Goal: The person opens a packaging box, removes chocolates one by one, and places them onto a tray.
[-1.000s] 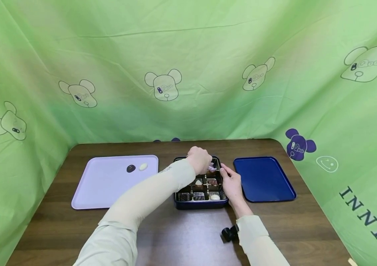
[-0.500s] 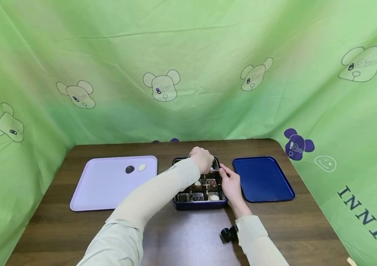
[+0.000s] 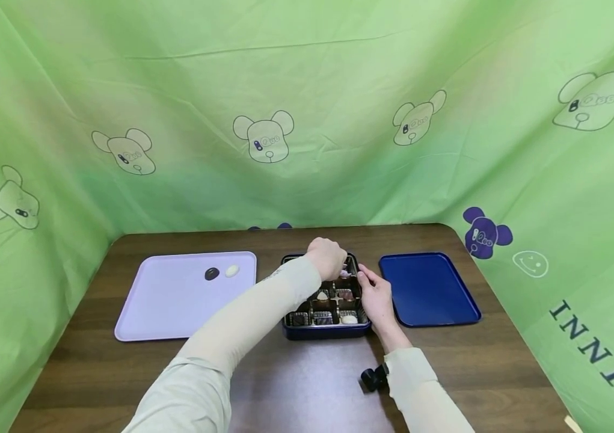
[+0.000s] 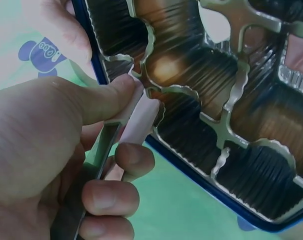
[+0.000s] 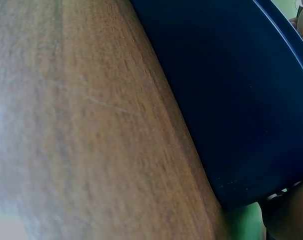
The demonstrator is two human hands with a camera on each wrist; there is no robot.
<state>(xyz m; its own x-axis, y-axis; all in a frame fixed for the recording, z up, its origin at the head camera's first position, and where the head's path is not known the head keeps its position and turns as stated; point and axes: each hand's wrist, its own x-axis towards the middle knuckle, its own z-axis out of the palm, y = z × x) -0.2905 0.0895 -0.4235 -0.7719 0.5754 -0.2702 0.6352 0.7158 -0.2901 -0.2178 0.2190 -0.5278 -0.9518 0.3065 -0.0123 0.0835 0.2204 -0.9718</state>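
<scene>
The left hand (image 3: 327, 257) works at the far right corner of the box (image 3: 325, 331), a dark blue tray with a gold divider insert (image 4: 226, 120). In the left wrist view, thumb and fingers (image 4: 119, 95) are curled round metal tongs (image 4: 99, 165) whose pink tips (image 4: 139, 117) sit at the rim of the insert, at the edge of a far compartment. Whether the tips hold a piece cannot be told. The right hand (image 3: 377, 297) rests along the right wall of the box, its fingers fairly straight against it; this appears to steady the box. To do the step well, keep the tips clear of the scalloped dividers, lower them straight into one compartment, close on the piece lightly, and lift vertically while the right hand holds the box down. Several chocolates (image 3: 322, 296) lie in the near and middle compartments. A lilac tray (image 3: 166, 307) stands left of the box and carries a dark piece (image 3: 211, 273) and a white piece (image 3: 231, 270) side by side. A blue tray (image 3: 436, 300) stands just right of the box. The thin divider walls are the main obstruction; the left forearm crosses over the box's left half.
</scene>
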